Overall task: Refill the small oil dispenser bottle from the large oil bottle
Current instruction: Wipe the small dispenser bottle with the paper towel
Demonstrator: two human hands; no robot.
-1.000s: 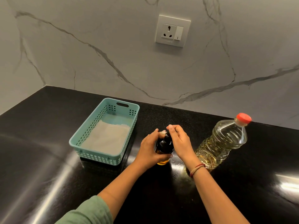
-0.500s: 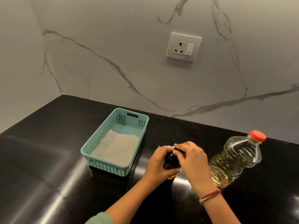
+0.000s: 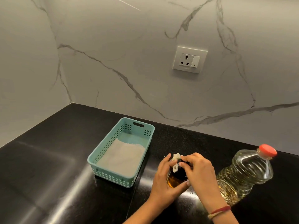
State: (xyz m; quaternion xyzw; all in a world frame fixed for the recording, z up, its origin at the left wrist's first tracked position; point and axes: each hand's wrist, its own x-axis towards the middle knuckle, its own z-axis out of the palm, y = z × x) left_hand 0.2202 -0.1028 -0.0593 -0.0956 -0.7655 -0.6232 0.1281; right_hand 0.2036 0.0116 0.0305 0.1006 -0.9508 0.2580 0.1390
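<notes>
The small bottle (image 3: 176,180) has not moved in the last second. It stands on the counter (image 3: 48,167), well out from the back edge, between the basket (image 3: 113,177) and the large bottle (image 3: 247,172). The left hand (image 3: 161,180) still grips its amber body, fingers curled round it. The right hand (image 3: 200,170) has shifted from a fingertip pinch at the neck to lying over the top, fingers bent round the dark cap. A white scrap (image 3: 175,167) now shows at the neck; I cannot tell what it is.

I judge this to be the cap being worked off. Whether it has come loose cannot be seen under the fingers. No pouring has begun, and the large bottle keeps its red cap (image 3: 267,151), so that still has to be opened.

The large bottle stands just to the right of the right hand. The teal basket, with a pale liner (image 3: 123,157), lies to the left, nearer the back edge.

The counter is black and glossy and runs into a back left corner. The wall (image 3: 113,46) is grey-veined marble with a socket (image 3: 190,59); more of it shows than before, as the head has lifted.
</notes>
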